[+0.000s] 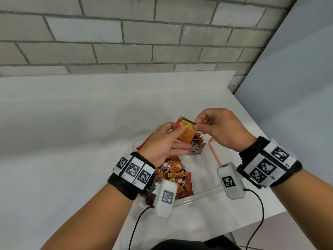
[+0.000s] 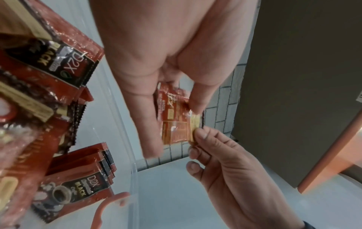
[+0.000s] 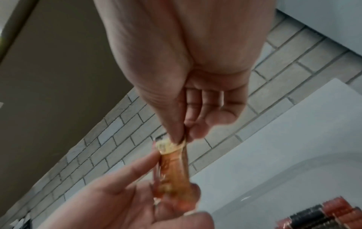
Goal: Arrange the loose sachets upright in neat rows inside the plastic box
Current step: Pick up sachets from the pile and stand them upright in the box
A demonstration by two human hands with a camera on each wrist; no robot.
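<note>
Sorting sachets, roughly a third in, by the look of it.
Standing upright at the far end of the box [image 1: 198, 193]: one short row [image 1: 196, 144] of sachets; lying loose and flat at the near end: a pile [image 1: 173, 175], not yet sorted. Held above the box in both hands: one sachet [image 1: 186, 131]. Left hand [image 1: 164, 141] curled round its lower part, fingers behind, thumb in front. Right hand [image 1: 219, 129] pinching its top corner between thumb and forefinger, other fingers tucked. Next, likely: straighten it, slot it beside the row.
</note>
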